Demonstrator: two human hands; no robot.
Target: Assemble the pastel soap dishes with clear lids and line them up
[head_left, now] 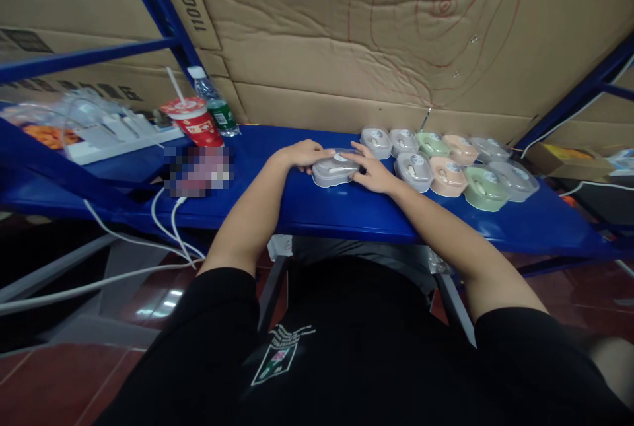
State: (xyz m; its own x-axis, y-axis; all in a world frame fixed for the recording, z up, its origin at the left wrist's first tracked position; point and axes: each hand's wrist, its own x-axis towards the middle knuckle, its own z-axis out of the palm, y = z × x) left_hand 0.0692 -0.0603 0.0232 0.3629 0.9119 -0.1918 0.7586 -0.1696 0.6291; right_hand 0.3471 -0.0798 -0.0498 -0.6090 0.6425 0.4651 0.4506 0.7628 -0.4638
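A grey lidded food container with a clear top and a round label lies on the blue tabletop between my two hands. My left hand grips its left end, the forefinger reaching over the lid. On the opposite end is my right hand, its forefinger across the lid and its other fingers bent along the right side. My fingers cover part of the lid. To the right sit more containers like it in two rows, among them a grey one, a peach one and a green one.
On the blue table, a red paper cup with a straw and a water bottle stand at the left. Near them are a blurred-out object, white cables and a power strip. A cardboard wall rises behind.
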